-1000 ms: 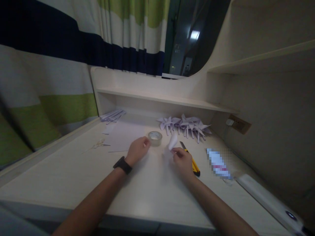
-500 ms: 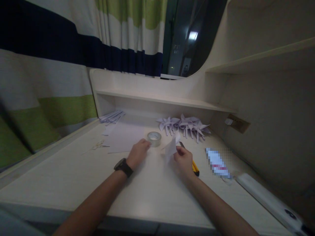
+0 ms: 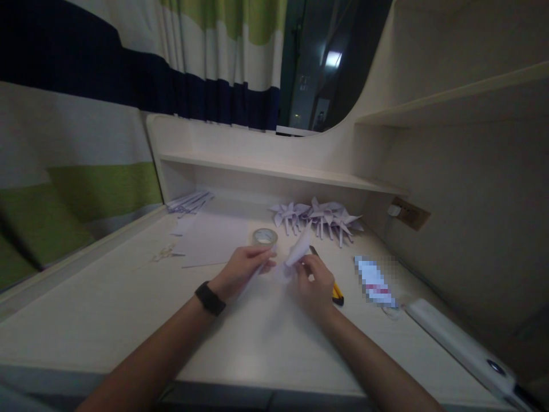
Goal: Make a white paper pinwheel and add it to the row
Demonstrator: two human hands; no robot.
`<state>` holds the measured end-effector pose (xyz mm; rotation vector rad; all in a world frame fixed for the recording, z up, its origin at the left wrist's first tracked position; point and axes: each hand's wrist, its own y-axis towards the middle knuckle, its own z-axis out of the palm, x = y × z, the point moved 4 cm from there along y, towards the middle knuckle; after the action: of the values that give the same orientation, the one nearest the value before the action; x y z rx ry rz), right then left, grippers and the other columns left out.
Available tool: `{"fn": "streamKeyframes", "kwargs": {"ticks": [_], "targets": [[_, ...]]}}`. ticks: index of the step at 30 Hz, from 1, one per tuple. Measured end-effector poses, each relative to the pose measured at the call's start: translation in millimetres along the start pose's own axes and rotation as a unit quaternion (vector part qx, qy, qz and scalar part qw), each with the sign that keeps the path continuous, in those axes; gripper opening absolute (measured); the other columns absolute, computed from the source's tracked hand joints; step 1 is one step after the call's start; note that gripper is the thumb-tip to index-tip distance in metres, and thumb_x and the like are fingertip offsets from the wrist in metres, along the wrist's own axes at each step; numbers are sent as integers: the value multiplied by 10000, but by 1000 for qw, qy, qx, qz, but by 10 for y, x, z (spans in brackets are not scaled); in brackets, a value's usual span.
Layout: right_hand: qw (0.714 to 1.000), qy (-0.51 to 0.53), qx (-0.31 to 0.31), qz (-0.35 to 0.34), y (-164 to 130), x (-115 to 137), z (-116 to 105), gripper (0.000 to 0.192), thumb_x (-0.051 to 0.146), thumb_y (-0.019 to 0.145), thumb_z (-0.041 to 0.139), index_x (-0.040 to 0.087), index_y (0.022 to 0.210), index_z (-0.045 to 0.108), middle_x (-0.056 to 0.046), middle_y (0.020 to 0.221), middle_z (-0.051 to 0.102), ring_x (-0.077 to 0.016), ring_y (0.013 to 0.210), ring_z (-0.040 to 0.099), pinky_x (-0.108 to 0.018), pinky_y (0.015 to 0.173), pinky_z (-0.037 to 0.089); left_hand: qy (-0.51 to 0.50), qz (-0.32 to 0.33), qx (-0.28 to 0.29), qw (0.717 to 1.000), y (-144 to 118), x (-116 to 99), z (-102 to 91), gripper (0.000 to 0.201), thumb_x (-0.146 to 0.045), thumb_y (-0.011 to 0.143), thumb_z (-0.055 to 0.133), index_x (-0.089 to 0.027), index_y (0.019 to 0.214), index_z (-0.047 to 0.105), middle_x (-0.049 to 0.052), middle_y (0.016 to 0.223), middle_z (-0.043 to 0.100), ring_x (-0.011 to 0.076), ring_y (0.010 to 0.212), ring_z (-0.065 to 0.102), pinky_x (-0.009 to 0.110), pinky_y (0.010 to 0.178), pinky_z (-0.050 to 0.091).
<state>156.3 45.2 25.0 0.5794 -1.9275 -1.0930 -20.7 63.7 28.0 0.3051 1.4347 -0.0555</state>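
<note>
White paper [image 3: 299,250] pinched upright in right-hand fingers [image 3: 300,267]; left fingers [image 3: 263,260] loosely touch its edge.

Head-worn camera looks forward and down, close over the desk [image 3: 107,297].

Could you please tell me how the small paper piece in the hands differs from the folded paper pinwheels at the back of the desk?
The paper piece is single and raised off the desk, in the grip of the right hand, the left hand beside it; the pinwheels lie untouched in a cluster under the shelf. The paper piece looks plain and curled, while the pinwheels have pointed blades. Both are pale paper.
</note>
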Motion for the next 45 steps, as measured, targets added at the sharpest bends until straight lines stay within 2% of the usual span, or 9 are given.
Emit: {"fn": "streamKeyframes", "kwargs": {"ticks": [4,8,11,16,26,32,41,45], "targets": [[996,-33,17,-78,-32,62,0,80,115,828,534,184,834,575,-44,781,612,-143,665,568,-251,580,445,20,8,39,999,-30,-33,72,301,-358,774,652,-116,939,717,114,940,708,185,806,615,278,692,445],[992,-36,39,-114,-47,62,12,103,92,822,535,185,860,556,-52,801,620,-150,693,584,-253,576,454,20,16,61,998,-43,-27,108,296,-354,772,656,-136,962,718,99,983,710,188,806,626,280,695,448],[991,-37,49,-115,-56,44,18,100,90,823,525,183,848,550,-59,814,622,-155,715,590,-256,579,458,9,20,56,998,-31,4,102,309,-350,763,668,-148,994,712,102,1047,696,203,866,629,301,748,456],[991,-45,47,-115,-62,31,9,100,91,824,528,188,845,544,-51,813,614,-146,688,577,-255,573,453,-8,23,51,998,-28,8,108,303,-317,747,689,-146,996,712,110,1038,700,205,885,635,323,811,452],[988,-57,41,-134,-53,49,-8,110,77,817,537,180,856,540,-55,817,617,-153,723,583,-256,601,457,41,33,8,999,14,49,52,325,-336,722,708,-145,986,715,111,951,721,199,798,642,330,755,469],[990,-66,46,-120,-50,46,-11,93,93,827,526,186,833,532,-55,819,609,-150,690,569,-259,584,445,38,38,13,998,3,34,70,308,-341,722,703,-154,966,719,107,963,721,211,822,655,366,796,483],[985,-91,61,-130,-52,26,13,86,111,847,498,187,807,495,-48,774,585,-142,651,550,-243,550,412,89,70,27,993,5,-3,76,291,-330,751,676,-172,993,710,105,1029,701,229,906,659,394,871,475],[983,-105,68,-132,-70,6,33,96,128,852,498,188,779,480,-29,728,566,-128,604,530,-233,528,391,95,74,11,993,19,42,59,274,-317,761,663,-181,994,708,95,1037,699,238,931,658,408,865,488]]}}
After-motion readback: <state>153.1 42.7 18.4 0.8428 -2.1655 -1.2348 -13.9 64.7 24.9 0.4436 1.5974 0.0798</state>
